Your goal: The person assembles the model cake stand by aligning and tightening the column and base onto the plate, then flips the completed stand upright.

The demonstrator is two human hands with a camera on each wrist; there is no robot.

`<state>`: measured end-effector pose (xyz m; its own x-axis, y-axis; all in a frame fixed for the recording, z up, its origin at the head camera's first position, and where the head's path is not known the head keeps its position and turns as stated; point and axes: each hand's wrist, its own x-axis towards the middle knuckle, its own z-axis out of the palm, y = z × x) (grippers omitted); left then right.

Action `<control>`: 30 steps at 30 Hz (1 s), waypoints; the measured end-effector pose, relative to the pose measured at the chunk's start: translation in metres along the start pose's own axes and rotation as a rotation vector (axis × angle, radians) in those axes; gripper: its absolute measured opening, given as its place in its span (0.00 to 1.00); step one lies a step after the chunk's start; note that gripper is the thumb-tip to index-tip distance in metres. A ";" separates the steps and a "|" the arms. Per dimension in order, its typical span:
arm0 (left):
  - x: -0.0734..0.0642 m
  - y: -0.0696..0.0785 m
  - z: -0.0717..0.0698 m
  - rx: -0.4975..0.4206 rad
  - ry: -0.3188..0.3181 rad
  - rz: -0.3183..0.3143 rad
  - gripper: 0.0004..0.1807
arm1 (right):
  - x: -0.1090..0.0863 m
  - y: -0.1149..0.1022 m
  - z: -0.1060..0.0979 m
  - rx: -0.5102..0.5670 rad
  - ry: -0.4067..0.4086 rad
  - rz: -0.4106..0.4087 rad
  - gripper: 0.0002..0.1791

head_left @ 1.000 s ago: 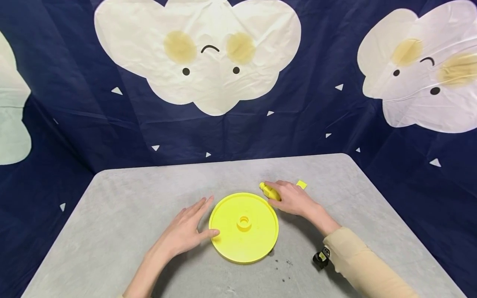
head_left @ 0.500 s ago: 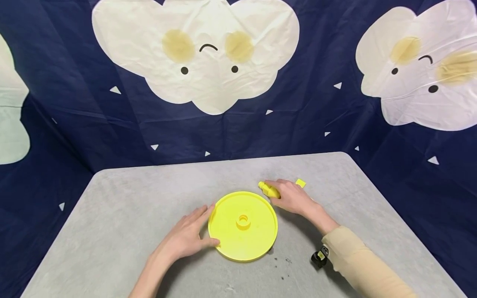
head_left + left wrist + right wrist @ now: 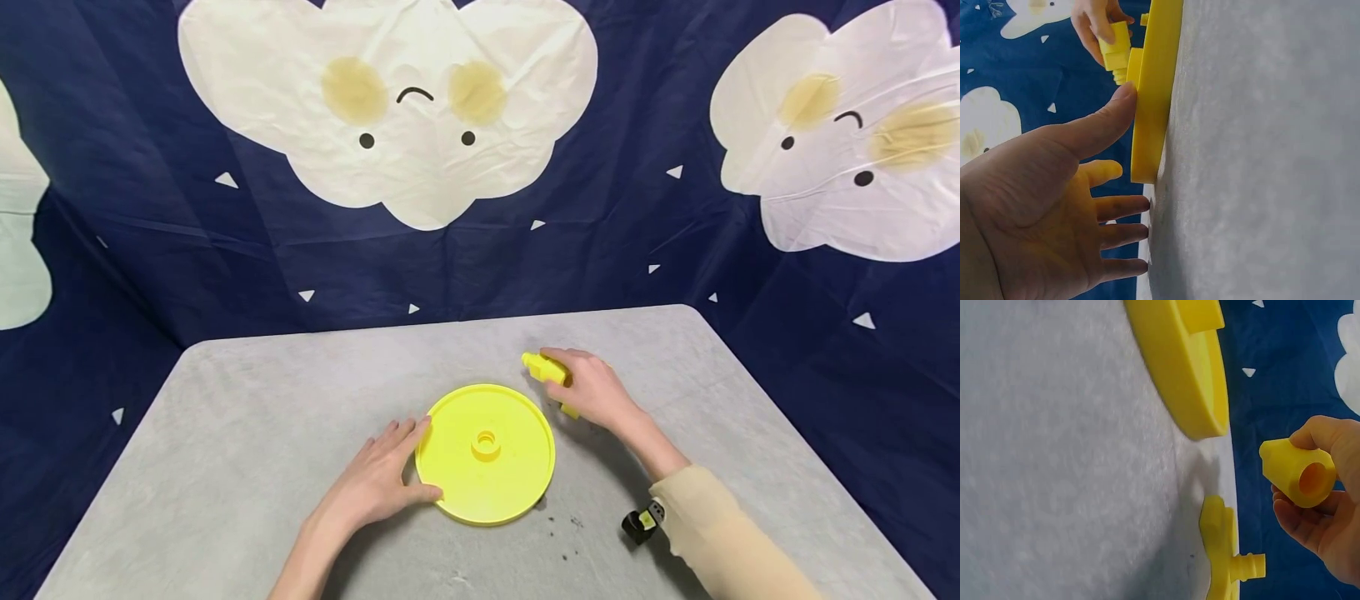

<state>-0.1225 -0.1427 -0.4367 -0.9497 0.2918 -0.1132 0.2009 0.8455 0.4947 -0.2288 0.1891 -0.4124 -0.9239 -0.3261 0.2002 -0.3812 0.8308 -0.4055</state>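
Note:
A round yellow tray-like disc (image 3: pixel 517 479) with a raised rim and a short hollow hub lies on the grey table. My left hand (image 3: pixel 378 479) is at its left side, fingers spread and fairly straight, thumb on the rim; the left wrist view shows the thumb (image 3: pixel 1125 94) against the disc. Beyond the disc's right edge, my right hand (image 3: pixel 596 392) pinches a yellow hollow tube-like piece (image 3: pixel 1288 469) above the table, its round opening facing the right wrist camera. Below that hand lies another flat yellow piece (image 3: pixel 1213 544) with a ribbed peg (image 3: pixel 1249 567).
A small black object with a yellow patch (image 3: pixel 639 525) is by the right cuff. Dark specks mark the grey tabletop (image 3: pixel 225 467) in front of the disc. A navy cloth with white clouds (image 3: pixel 450 275) hangs behind the table.
My right hand has raised the yellow tube-like piece off the table, uncovering part of the flat yellow piece below. My left hand has closed in against the disc's rim.

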 end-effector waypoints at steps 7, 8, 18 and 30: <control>-0.003 0.001 0.000 -0.014 -0.008 -0.021 0.55 | -0.010 -0.008 -0.006 0.085 0.065 0.046 0.30; -0.003 0.001 0.000 -0.015 -0.009 -0.023 0.55 | -0.012 -0.010 -0.007 0.100 0.075 0.051 0.30; -0.005 0.003 0.001 -0.014 -0.013 -0.032 0.54 | -0.028 -0.034 -0.007 0.329 0.135 0.096 0.24; -0.005 0.005 -0.002 -0.001 -0.042 -0.064 0.54 | -0.041 -0.054 -0.002 0.474 0.145 0.140 0.18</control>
<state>-0.1174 -0.1414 -0.4317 -0.9497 0.2556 -0.1807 0.1396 0.8626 0.4863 -0.1700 0.1580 -0.3972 -0.9657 -0.1328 0.2230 -0.2588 0.5554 -0.7903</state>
